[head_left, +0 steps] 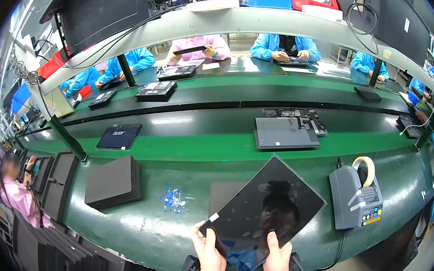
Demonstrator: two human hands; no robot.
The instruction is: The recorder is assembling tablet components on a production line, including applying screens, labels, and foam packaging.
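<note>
A black tablet (253, 196) with a glossy screen is held tilted above the near side of the bench, one corner pointing away from me. My left hand (210, 252) grips its lower left edge, thumb on top, near a small white sticker. On the lower right edge my right hand (277, 259) has its thumb pressed on the glass. Reflections and faint smudge-like marks show on the screen. Behind the tablet, a dark flat pad (222, 194) on the bench is partly hidden. Small blue and clear bits (174, 199) lie scattered left of the tablet.
A tape dispenser (349, 198) stands to the right, a stack of dark foam pads (113, 182) to the left. On the green belt rest a closed tablet (118, 136) and a grey panel (286, 133) beside circuit parts. Co-workers sit across the bench; a metal beam (269, 25) crosses above.
</note>
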